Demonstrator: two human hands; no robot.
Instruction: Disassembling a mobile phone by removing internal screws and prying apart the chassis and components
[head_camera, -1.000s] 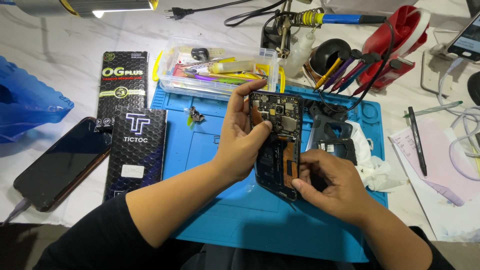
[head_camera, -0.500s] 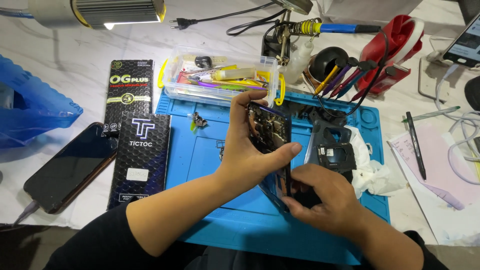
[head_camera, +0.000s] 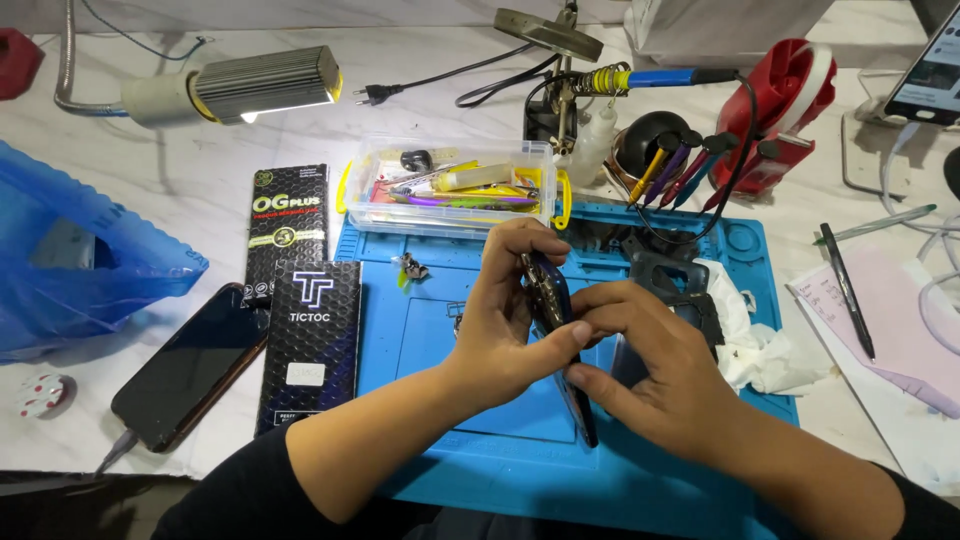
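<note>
While both hands meet above the blue work mat (head_camera: 420, 360), they clasp an opened phone (head_camera: 553, 300) turned nearly edge-on to the camera; the left hand (head_camera: 505, 325) wraps around its upper part, fingers curled over the top edge and the thumb pressed across the side, and the right hand (head_camera: 655, 365) pinches the lower part from the other side, its fingers bent in against the dark frame; both hands are closed on the device, and the phone's lower end points down toward the mat near the person's wrists. Behind the hands, a clear plastic box (head_camera: 455, 190) with yellow clasps holds coloured tools and sits at the mat's far edge; to its right stand a soldering iron (head_camera: 650, 78) on its holder and a red tool stand (head_camera: 785, 100); a crumpled white tissue (head_camera: 765, 345) lies on the mat just beside the right hand. Left of the mat, two black flat packages (head_camera: 300, 300) lie side by side lengthwise; a dark phone (head_camera: 190, 365) with a cable attached rests next to them; a blue plastic bag (head_camera: 70, 260) lies farther left under a lit lamp (head_camera: 245, 90); a black pen (head_camera: 848, 290) lies on pink paper at the right.
</note>
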